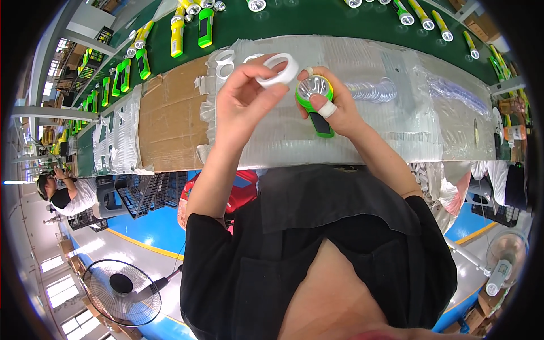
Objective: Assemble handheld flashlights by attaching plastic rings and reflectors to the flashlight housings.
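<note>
Beside the bench stand crates, contents unclear; left hand holds ring.

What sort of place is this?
Probably a flashlight assembly workshop: yellow and green flashlights line a green worktop, black crates sit nearby, and your left hand holds a white ring.

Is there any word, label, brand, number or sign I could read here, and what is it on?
None can be read.
White ring: no lettering shows.
Green flashlight being held: no legible lettering.
Black apron: a small pale mark at its upper edge, too small to read.
Yellow flashlight on the green table: any print is too small to read.
</note>
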Tool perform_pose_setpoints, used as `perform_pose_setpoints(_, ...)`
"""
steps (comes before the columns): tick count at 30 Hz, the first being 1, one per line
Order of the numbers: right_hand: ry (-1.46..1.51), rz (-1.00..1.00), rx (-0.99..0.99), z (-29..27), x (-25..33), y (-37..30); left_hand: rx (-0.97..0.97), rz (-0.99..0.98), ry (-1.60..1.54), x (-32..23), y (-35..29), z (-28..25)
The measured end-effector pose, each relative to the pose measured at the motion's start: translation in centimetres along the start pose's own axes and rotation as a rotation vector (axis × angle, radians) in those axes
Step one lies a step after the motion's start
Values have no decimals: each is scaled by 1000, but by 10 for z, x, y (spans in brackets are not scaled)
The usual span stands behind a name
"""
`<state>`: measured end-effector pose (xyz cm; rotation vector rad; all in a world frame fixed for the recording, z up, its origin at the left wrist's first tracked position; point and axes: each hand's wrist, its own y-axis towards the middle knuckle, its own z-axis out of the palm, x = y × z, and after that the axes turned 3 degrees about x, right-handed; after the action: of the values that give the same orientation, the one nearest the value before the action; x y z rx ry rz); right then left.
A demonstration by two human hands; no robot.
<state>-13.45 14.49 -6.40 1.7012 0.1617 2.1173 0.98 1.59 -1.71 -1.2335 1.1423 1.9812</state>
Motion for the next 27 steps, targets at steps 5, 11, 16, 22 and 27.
perform_pose_setpoints(5, -9, -8, -30, 3, 1, -2, 168, 238, 728, -6, 8, 6)
perform_pose_setpoints(11, 45, -10, 21, -5, 0, -6, 229, 312, 821, -2, 9, 11)
perform_pose_setpoints(16, -95, -213, -86, -12, 3, -3, 289, 301, 876, -7, 14, 19)
perform_pose_setpoints(22, -948, -330, 88, -50, 67, -1, 383, 326, 914, -7, 19, 29)
perform_pose_setpoints(27, -1096, -156, 352, -52, 116, 12, 427, 274, 918, 5, 22, 45)
